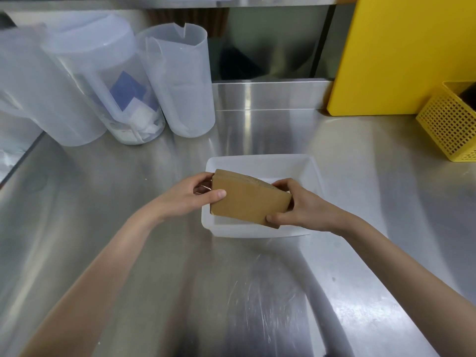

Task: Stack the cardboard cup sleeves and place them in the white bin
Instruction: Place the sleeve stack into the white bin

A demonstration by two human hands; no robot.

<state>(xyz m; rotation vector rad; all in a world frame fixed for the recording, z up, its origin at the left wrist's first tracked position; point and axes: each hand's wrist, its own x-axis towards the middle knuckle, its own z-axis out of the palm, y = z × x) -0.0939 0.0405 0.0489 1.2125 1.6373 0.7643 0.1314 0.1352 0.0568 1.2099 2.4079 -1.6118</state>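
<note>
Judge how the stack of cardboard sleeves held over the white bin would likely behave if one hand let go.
The stack of cardboard sleeves is pinched at both ends by the left hand and right hand, so it probably fans apart or slides loose once one releases. It looks light, being thin flat card. Over the white bin, strays would likely drop inside.

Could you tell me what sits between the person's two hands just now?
In the head view, the stack of brown cardboard cup sleeves spans the gap, gripped by the left hand and right hand above the white plastic bin.
</note>
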